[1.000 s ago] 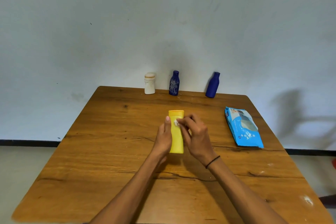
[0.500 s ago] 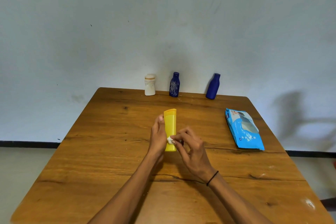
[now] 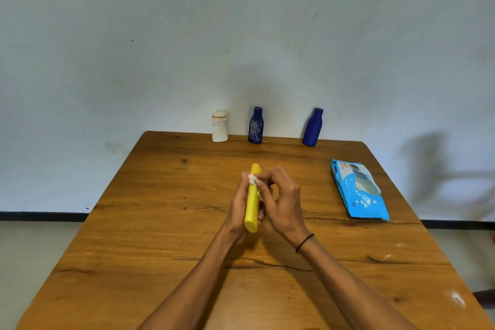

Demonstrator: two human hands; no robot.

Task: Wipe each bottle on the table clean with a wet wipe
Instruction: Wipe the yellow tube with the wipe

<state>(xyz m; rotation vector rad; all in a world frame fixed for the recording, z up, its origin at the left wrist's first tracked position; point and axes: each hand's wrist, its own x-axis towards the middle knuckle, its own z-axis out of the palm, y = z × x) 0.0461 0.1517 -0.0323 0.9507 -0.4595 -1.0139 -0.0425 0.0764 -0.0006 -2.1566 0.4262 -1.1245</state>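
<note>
A yellow bottle [image 3: 252,203] is held over the middle of the wooden table [image 3: 160,222], turned so its narrow edge faces me. My left hand [image 3: 237,209] grips it from the left side. My right hand [image 3: 278,198] pinches a small crumpled white wet wipe [image 3: 252,178] against the bottle's upper part. Three more bottles stand along the far edge: a white bottle [image 3: 220,126], a patterned blue bottle [image 3: 255,126] and a plain blue bottle [image 3: 312,127].
A blue pack of wet wipes [image 3: 359,190] lies flat at the right of the table. A pale wall rises right behind the far edge. White smudges mark the table's near right corner.
The bottle has been rotated from its broad face to its narrow edge. My right hand moved the wipe down the bottle, then back up near its top.
</note>
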